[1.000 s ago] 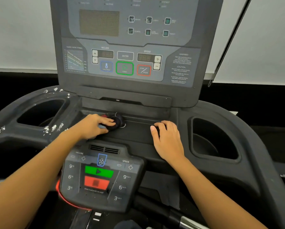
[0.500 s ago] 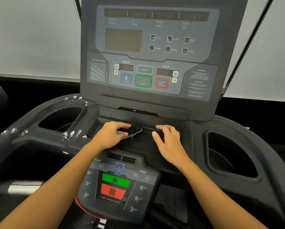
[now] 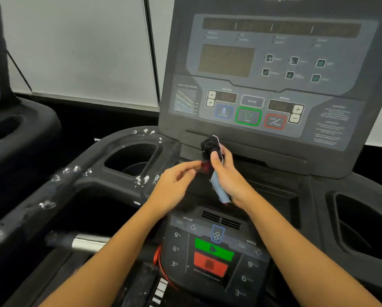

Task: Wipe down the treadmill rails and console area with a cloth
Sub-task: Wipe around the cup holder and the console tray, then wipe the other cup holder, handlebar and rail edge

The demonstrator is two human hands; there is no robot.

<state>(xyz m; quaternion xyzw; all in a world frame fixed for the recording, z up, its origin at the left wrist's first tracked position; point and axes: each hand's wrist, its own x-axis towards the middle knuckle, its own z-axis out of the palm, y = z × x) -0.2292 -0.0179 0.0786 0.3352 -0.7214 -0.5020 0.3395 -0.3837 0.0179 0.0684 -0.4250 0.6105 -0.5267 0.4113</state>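
Cloth (image 3: 209, 148): dark bundle with a pale blue tail, held up off every surface, just in front of the console's (image 3: 274, 85) lower edge.
Right hand (image 3: 227, 178): fingers (image 3: 226, 157) curled round the cloth, thumb pressed on its front.
Left hand (image 3: 174, 185): fingers loosely bent, tips at the cloth's red fold; blur hid whether they pinched it.
Left rail (image 3: 53, 191): white flecks lay scattered along it and round the cup holder (image 3: 130, 140), so that side looked unwiped.
Console: no streaks or wet marks showed, so its state was unclear.
Progress: judged early; cloth seemingly being regathered, with the rails and probably much of the console left.
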